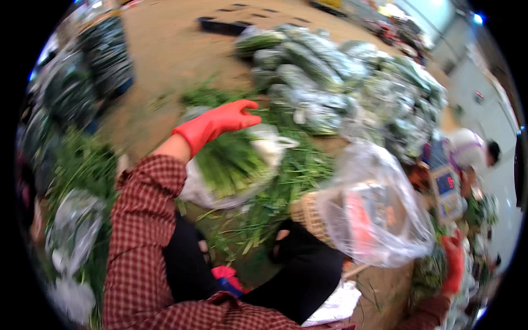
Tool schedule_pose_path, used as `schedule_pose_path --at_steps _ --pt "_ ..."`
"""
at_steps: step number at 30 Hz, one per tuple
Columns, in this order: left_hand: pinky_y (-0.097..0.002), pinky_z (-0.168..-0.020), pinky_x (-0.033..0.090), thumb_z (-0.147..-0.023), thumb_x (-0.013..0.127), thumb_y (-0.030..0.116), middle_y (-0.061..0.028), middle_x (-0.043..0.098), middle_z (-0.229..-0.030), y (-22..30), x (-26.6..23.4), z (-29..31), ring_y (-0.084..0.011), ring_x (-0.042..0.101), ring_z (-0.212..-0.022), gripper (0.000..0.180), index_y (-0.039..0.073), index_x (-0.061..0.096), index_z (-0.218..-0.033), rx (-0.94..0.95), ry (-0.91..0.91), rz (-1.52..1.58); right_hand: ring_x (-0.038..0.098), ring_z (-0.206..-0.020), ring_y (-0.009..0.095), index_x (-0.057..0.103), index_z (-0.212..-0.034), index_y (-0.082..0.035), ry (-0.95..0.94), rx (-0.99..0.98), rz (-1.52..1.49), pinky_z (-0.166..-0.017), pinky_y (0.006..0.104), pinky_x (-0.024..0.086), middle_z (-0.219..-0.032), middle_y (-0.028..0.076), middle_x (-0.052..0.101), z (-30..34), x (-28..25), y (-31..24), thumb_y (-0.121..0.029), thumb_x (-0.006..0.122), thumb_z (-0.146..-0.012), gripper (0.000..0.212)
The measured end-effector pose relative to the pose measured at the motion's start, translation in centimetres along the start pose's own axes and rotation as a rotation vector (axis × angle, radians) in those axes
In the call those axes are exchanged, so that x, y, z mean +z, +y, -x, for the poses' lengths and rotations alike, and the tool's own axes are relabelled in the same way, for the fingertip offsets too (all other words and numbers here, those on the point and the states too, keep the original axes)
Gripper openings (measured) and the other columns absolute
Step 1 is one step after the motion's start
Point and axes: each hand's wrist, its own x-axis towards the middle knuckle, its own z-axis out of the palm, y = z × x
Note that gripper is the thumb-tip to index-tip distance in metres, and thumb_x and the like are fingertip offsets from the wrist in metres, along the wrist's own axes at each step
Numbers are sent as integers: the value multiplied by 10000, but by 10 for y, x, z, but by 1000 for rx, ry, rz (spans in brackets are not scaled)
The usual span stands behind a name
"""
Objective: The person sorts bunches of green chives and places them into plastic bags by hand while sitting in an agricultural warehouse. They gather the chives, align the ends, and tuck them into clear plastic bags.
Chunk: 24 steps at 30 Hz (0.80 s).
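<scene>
My left hand point(224, 122) wears a red rubber glove and reaches over a bundle of long green leafy stalks point(225, 168). Its thumb and fingers are apart, with nothing between them. Beneath the bundle lies a white plastic bag point(195, 190). Out to the far right is my right hand point(453, 261), also in a red glove; it is blurred, but its fingers look apart and nothing shows in them. Between the hands, a large clear plastic bag point(379, 242) drapes over a wicker basket point(311, 217). What lies inside is blurred, with an orange-red patch showing through.
Loose green stalks point(300, 165) cover the ground around the bundle. Behind them are piled clear-bagged greens point(313, 60). More greens point(77, 165) and a clear bag point(77, 225) lie at left. At right stand a scale with a lit display point(445, 184) and another person point(467, 148).
</scene>
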Motion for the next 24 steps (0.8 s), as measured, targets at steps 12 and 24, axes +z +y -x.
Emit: schedule_pose_path --at_steps 12,24 --pt "-342 -761 477 -837 571 336 -97 630 -1030 -229 17 113 -234 607 -908 428 94 540 -1188 -188 133 47 609 -885 151 561 -1148 -13 -763 -448 -506 -793 260 457 -988 81 649 96 260 -360 -125 592 -863 308" --pt "-415 -905 398 -735 585 147 -109 622 -960 -336 141 120 -318 568 -972 384 122 560 -1117 275 -100 -810 621 -906 196 488 -1179 20 -1417 34 -573 -790 283 474 -1035 140 634 204 587 -398 -102 473 -900 305"
